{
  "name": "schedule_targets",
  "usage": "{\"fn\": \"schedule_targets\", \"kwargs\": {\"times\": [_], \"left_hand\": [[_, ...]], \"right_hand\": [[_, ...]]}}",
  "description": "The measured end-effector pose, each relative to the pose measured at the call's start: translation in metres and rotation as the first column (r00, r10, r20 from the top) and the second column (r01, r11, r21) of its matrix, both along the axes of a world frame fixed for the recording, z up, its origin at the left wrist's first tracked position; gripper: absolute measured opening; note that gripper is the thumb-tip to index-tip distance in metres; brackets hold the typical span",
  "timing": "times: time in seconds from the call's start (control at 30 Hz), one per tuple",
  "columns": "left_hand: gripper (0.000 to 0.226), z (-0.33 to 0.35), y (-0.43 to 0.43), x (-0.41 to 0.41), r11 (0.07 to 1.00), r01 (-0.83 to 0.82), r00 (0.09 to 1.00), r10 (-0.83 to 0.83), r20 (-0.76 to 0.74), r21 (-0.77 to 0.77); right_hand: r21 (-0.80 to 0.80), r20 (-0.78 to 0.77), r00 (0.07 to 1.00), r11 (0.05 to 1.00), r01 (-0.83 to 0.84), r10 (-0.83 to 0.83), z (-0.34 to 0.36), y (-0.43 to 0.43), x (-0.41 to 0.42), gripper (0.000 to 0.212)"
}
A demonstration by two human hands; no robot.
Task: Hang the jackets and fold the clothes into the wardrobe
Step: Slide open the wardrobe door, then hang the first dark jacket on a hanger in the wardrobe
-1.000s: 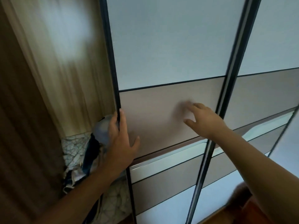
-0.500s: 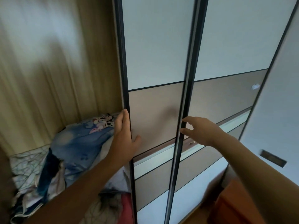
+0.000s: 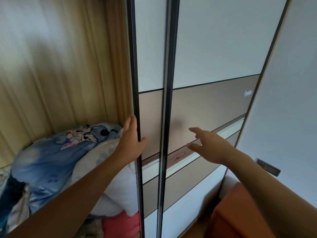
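The wardrobe's left sliding door [image 3: 148, 117] has a dark frame, and only a narrow strip of it shows in front of the second door [image 3: 214, 48]. My left hand [image 3: 132, 143] grips its left edge, fingers behind the frame and thumb on the brown panel. Spread and holding nothing, my right hand [image 3: 209, 146] hovers by the second door's brown band. The open wardrobe bay [image 3: 60, 74] has a wooden back wall. Inside it lie a blue cartoon-print quilt [image 3: 56, 155], a white pillow [image 3: 116, 189] and a pink cloth [image 3: 120, 224].
An orange piece of furniture [image 3: 240, 212] stands at the lower right by my right forearm. A white panel with a recessed dark handle [image 3: 268, 167] fills the right side. A small white hook [image 3: 247, 93] sticks to the second door.
The left door has slid to the right, widening the open bay and uncovering more bedding. My right hand has come off the panel and now hovers further right.
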State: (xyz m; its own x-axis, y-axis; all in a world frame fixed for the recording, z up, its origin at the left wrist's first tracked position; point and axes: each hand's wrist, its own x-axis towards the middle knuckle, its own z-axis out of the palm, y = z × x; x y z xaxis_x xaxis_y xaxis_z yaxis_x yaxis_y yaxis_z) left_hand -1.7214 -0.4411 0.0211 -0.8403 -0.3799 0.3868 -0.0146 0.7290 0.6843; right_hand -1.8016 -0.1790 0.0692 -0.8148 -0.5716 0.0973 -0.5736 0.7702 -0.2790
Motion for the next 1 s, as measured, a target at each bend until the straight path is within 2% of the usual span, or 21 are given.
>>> {"fn": "schedule_targets", "kwargs": {"times": [0.2, 0.3, 0.4, 0.47, 0.5, 0.57, 0.77, 0.87, 1.0], "left_hand": [[0.093, -0.005, 0.009, -0.015, 0.998, -0.06, 0.998, 0.061, 0.014, -0.022], [0.097, -0.006, -0.001, -0.008, 0.999, -0.027, 0.999, 0.029, 0.041, -0.037], [0.091, 0.0, -0.01, 0.003, 0.981, -0.047, 0.983, 0.079, 0.166, -0.19], [0.065, 0.005, -0.017, 0.011, 0.938, -0.039, 0.964, 0.127, 0.235, -0.345], [0.047, 0.009, -0.021, 0.015, 0.921, -0.014, 0.95, 0.133, 0.281, -0.39], [0.032, 0.014, -0.029, 0.023, 0.908, 0.044, 0.912, 0.135, 0.388, -0.418], [0.031, 0.035, -0.052, 0.043, 0.862, 0.227, 0.845, 0.058, 0.531, -0.454], [0.02, 0.035, -0.057, 0.05, 0.829, 0.294, 0.831, 0.025, 0.555, -0.477], [0.024, 0.025, -0.041, 0.052, 0.786, 0.412, 0.809, -0.083, 0.582, -0.461]], "right_hand": [[0.034, 0.056, 0.997, 0.998, -0.052, 0.05, -0.005, 0.003, -0.021, 0.059], [0.048, 0.091, 0.994, 0.997, -0.068, 0.063, -0.009, -0.005, -0.024, 0.059], [0.064, 0.117, 0.991, 0.996, -0.065, 0.057, -0.014, -0.015, -0.022, 0.059], [0.08, 0.118, 0.992, 0.996, -0.048, 0.039, -0.016, -0.019, -0.019, 0.06], [0.088, 0.116, 0.993, 0.996, -0.035, 0.025, -0.016, -0.021, -0.016, 0.06], [0.098, 0.11, 0.994, 0.995, -0.001, -0.01, -0.016, -0.023, -0.009, 0.061], [0.105, 0.067, 0.989, 0.987, 0.123, -0.13, -0.017, -0.025, 0.026, 0.059], [0.118, 0.068, 0.976, 0.973, 0.196, -0.205, -0.022, -0.024, 0.053, 0.057], [0.133, 0.099, 0.938, 0.939, 0.318, -0.332, -0.035, -0.008, 0.091, 0.057]]}}
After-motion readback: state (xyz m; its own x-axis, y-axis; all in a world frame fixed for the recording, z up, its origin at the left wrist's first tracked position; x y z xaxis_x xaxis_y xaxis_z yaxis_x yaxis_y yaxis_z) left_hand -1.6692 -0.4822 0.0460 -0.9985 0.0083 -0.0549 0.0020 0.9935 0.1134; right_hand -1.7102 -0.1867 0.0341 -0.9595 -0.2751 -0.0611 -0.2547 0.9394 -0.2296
